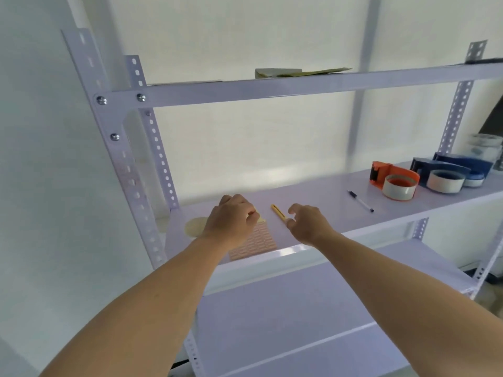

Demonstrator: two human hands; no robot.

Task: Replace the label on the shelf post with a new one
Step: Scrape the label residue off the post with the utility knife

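Note:
A sheet of small pink labels [258,240] lies on the middle shelf [313,202] near its front edge. My left hand [231,217] rests over the sheet's far corner with curled fingers, pinching a small yellowish piece at the fingertips. A yellow utility knife [278,212] lies just right of the sheet. My right hand [307,223] hovers beside the knife, thumb and forefinger curved on either side of its near end, holding nothing. The front left shelf post [128,170] carries a faint pink label.
A roll of pale tape [196,226] sits left of my left hand. A pen [360,201], an orange tape dispenser [394,180] and two blue ones [446,175] stand to the right. Papers [299,72] lie on the top shelf.

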